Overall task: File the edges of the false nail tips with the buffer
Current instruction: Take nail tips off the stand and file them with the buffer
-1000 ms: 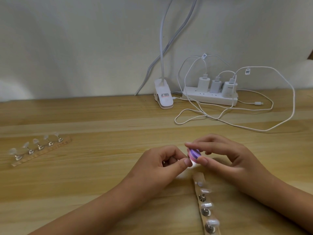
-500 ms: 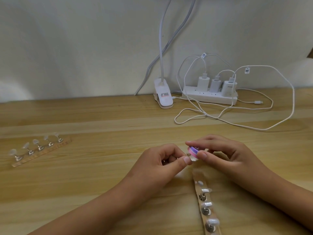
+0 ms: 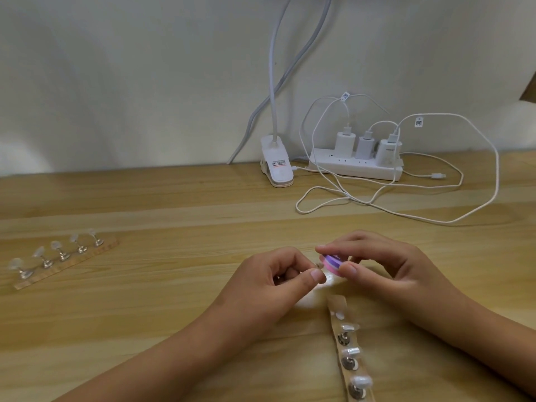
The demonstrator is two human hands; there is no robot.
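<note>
My right hand [image 3: 385, 271] pinches a small pink and purple buffer [image 3: 331, 263] between thumb and fingers, just above the table. My left hand [image 3: 269, 285] pinches a clear false nail tip [image 3: 319, 266] on its small stand, its tip touching the buffer's left edge. Below the hands lies a clear strip holder [image 3: 349, 352] with several nail tips on metal stands. A second strip holder [image 3: 62, 261] with several clear tips lies at the far left of the wooden table [image 3: 174, 300].
A white power strip [image 3: 353, 166] with three chargers and looping white cables [image 3: 406, 204] sits at the back right. A white clip lamp base [image 3: 277, 166] stands beside it against the wall.
The buffer has shifted slightly down and tilted against the nail tip between the frames, in small filing strokes. My left hand has stayed almost still.
</note>
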